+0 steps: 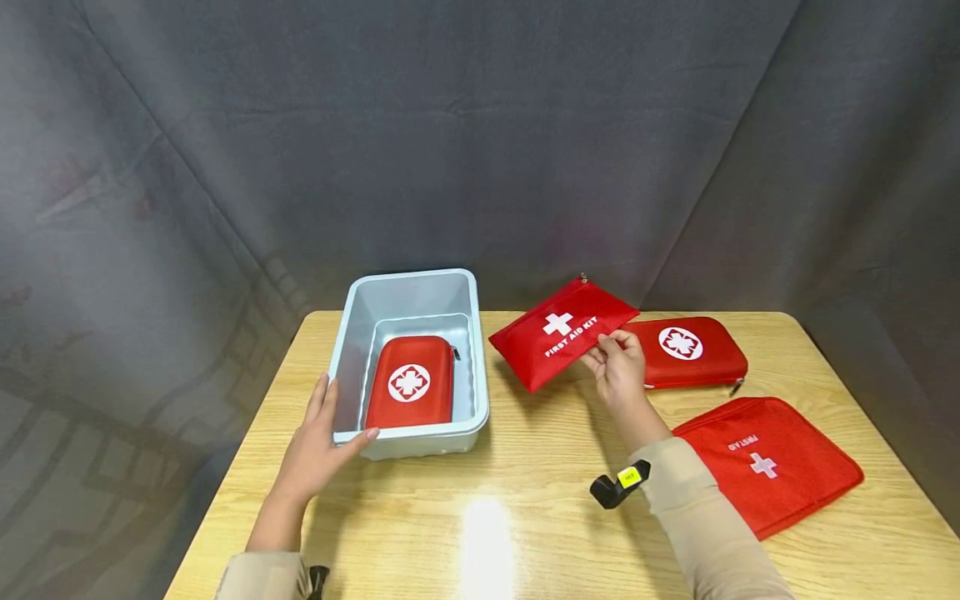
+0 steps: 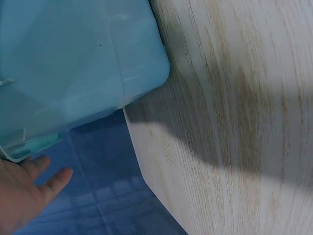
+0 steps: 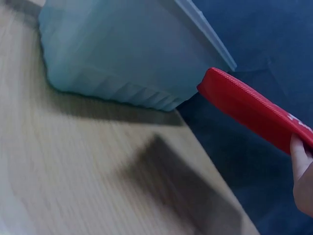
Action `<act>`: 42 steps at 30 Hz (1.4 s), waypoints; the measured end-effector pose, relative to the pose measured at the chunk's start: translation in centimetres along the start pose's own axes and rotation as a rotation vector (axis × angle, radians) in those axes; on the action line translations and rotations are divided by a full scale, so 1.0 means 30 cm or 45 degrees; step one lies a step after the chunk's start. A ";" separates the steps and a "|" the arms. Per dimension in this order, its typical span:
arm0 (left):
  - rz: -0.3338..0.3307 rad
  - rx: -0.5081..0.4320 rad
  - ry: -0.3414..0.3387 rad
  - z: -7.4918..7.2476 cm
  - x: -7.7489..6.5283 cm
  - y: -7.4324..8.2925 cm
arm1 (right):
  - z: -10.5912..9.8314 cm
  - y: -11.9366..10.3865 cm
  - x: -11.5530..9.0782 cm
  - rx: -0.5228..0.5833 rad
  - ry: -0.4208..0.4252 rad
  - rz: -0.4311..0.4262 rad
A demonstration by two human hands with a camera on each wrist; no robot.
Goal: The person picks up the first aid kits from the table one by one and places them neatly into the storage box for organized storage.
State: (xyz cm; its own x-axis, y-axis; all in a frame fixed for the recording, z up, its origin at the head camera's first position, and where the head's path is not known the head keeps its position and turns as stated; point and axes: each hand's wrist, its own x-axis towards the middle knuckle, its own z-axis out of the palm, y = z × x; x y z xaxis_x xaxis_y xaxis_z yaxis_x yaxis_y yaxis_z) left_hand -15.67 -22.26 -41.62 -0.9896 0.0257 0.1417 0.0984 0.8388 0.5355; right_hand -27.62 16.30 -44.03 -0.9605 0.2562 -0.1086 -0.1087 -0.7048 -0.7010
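A flat red zippered pouch (image 1: 564, 333) with a white cross and "FIRST AID KIT" lettering is pinched at its lower right edge by my right hand (image 1: 618, 367). It hangs tilted above the table, and the right wrist view shows its shadow below. My left hand (image 1: 318, 446) is spread at the near left corner of a light grey-blue plastic bin (image 1: 481, 367), thumb at the front rim, fingers along the left side. Inside the bin lies a red hard case (image 1: 390, 392) with a round white cross emblem.
Behind my right hand, another red hard case (image 1: 712, 350) lies on the wooden table (image 1: 555, 533). Nearer me, a larger red first aid bag (image 1: 810, 467) is partly covered by my right sleeve. A grey curtain (image 1: 465, 150) hangs beyond the table's back edge.
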 end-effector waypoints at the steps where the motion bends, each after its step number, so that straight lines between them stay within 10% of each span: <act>1: 0.002 0.000 0.003 0.001 0.000 -0.002 | -0.028 0.016 0.028 0.007 -0.033 -0.028; 5: 0.008 -0.003 0.006 0.003 0.001 -0.006 | -0.099 0.055 0.117 0.131 -0.123 -0.063; 17: 0.005 -0.020 -0.006 0.000 0.000 -0.004 | 0.135 -0.116 -0.073 0.284 -0.093 0.094; 42: -0.004 -0.037 -0.021 0.000 0.005 -0.005 | 0.251 -0.049 -0.112 0.178 -0.284 0.197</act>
State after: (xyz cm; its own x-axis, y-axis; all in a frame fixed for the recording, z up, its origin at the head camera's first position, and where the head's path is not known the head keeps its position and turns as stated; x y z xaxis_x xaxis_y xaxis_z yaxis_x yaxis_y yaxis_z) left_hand -15.83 -22.39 -41.68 -0.9915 0.0317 0.1265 0.0978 0.8226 0.5602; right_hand -26.17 11.48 -37.33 -0.9993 -0.0019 -0.0383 0.0239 -0.8126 -0.5824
